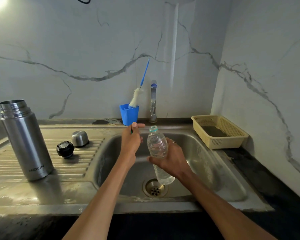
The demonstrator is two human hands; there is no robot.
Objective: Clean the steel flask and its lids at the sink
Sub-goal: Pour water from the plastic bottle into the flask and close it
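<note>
Steel flask [25, 141], uncapped and upright, at left frame on the drainboard [73, 163]; black stopper [65, 149] and steel cup lid [80, 138] beside it. My right fingers [170, 159] wrap a clear plastic bottle [158, 153] over the sink [206, 163]; left fingers [134, 134] pinch something small.

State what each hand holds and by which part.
Right hand grips the clear plastic water bottle around its middle. Left hand pinches something small and greenish, seemingly the cap; unclear.
</note>
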